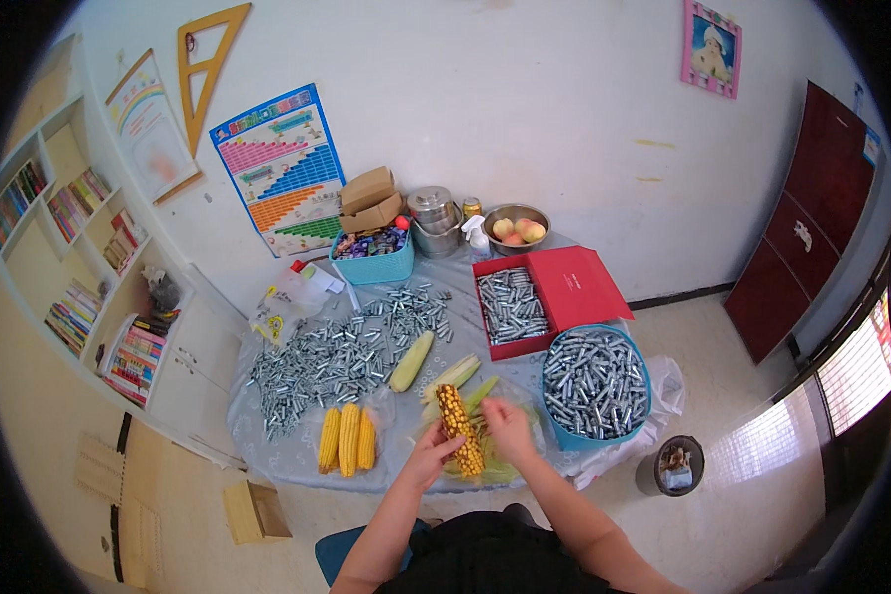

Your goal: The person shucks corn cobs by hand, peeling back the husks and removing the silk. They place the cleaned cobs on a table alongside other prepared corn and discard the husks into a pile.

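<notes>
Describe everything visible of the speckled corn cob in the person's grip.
The corn cob is long and bare of husk, with tight rows of kernels: dark brown mixed with yellow toward its far end, mostly yellow at the near end. The left hand grips its lower part from the left. It slants, far end leaning left, above pale green husks at the near edge of the table. The right hand is close on its right; contact is unclear.

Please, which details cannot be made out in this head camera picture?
Head view: some fingers of the left hand, hidden behind the speckled corn cob.
Head view: whether the right hand pinches anything; too small and blurred.
Head view: part of the green husks, covered by the cob and right hand.
</notes>
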The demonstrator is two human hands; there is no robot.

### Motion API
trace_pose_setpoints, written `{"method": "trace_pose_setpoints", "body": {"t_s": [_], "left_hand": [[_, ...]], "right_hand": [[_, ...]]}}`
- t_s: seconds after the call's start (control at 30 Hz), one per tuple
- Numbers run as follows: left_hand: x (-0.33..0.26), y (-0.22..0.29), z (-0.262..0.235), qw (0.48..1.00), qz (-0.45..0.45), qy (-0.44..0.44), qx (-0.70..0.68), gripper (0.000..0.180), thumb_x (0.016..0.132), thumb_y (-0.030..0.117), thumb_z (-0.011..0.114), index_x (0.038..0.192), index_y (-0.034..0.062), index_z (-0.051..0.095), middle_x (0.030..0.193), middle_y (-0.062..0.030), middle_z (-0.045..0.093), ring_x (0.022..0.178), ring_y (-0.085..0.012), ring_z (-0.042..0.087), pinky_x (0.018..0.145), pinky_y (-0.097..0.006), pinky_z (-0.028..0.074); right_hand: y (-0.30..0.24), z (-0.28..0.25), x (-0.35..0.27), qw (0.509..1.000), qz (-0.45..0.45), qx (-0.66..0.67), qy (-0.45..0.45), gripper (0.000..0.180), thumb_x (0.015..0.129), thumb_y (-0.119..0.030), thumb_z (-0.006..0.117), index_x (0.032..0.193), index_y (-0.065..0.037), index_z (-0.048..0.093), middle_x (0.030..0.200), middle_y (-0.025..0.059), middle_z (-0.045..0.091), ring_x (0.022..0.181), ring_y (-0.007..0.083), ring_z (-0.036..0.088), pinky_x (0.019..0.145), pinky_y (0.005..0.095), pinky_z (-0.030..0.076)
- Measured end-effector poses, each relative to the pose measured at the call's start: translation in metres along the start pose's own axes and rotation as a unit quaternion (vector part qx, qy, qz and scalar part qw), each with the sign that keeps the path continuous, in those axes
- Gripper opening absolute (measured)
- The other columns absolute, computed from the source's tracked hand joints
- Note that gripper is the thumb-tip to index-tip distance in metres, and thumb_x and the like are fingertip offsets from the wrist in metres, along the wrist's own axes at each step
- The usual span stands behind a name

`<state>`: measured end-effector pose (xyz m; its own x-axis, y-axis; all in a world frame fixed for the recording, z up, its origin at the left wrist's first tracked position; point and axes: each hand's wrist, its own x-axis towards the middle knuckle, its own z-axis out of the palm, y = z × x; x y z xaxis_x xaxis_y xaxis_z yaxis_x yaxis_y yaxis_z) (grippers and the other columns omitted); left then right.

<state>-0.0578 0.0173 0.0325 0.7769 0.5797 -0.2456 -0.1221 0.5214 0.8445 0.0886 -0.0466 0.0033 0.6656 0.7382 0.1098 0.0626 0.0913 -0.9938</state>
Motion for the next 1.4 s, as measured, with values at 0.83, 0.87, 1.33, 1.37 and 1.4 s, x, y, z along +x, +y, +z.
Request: {"method": "trace_pose_setpoints", "body": {"t_s": [0.83,0.87,1.33,1.37,1.4], "left_hand": [[0.002,0.002,0.014,0.774,0.285,0.189,0.533,0.053,0.064,0.015,0.074,0.109,0.0020,0.050,0.096,-0.0154,0.053,0.092,-0.0341,0.049,0.081,-0.040,0.040],[0.003,0.002,0.014,0.782,0.281,0.191,0.523,0.053,0.064,0.015,0.074,0.109,0.0019,0.049,0.097,-0.0155,0.052,0.092,-0.0338,0.049,0.081,-0.039,0.040],[0.005,0.000,0.018,0.869,0.209,0.159,0.419,0.064,0.067,0.015,0.076,0.117,-0.0002,0.039,0.096,-0.0121,0.059,0.087,-0.0189,0.059,0.075,-0.030,0.047],[0.006,-0.001,0.016,0.888,0.190,0.157,0.389,0.065,0.067,0.015,0.076,0.118,0.0008,0.038,0.099,-0.0107,0.058,0.089,-0.0194,0.058,0.077,-0.031,0.046],[0.008,-0.001,0.012,0.905,0.171,0.154,0.357,0.066,0.066,0.015,0.075,0.119,0.0019,0.037,0.102,-0.0094,0.056,0.091,-0.0200,0.057,0.078,-0.032,0.046]], "right_hand": [[-0.045,0.012,-0.005,0.989,-0.021,-0.148,-0.011,0.024,0.072,-0.019,0.069,0.081,0.002,0.064,0.073,0.0135,0.063,0.064,0.0233,0.060,0.060,0.0308,0.047],[-0.045,0.014,-0.006,0.991,-0.014,-0.129,-0.004,0.023,0.072,-0.018,0.069,0.081,0.003,0.064,0.072,0.0124,0.063,0.063,0.0218,0.060,0.059,0.0303,0.047],[-0.018,0.014,0.000,0.981,0.132,0.131,-0.059,0.008,0.077,-0.009,0.059,0.082,-0.002,0.059,0.071,0.0018,0.057,0.055,0.0070,0.049,0.050,0.0206,0.039],[-0.018,0.011,-0.001,0.974,0.145,0.159,-0.071,0.009,0.077,-0.009,0.059,0.083,-0.002,0.058,0.072,0.0023,0.058,0.057,0.0077,0.050,0.052,0.0213,0.040],[-0.018,0.008,-0.001,0.966,0.159,0.187,-0.083,0.009,0.077,-0.009,0.058,0.084,-0.003,0.058,0.074,0.0028,0.059,0.058,0.0085,0.051,0.053,0.0221,0.041]]}}
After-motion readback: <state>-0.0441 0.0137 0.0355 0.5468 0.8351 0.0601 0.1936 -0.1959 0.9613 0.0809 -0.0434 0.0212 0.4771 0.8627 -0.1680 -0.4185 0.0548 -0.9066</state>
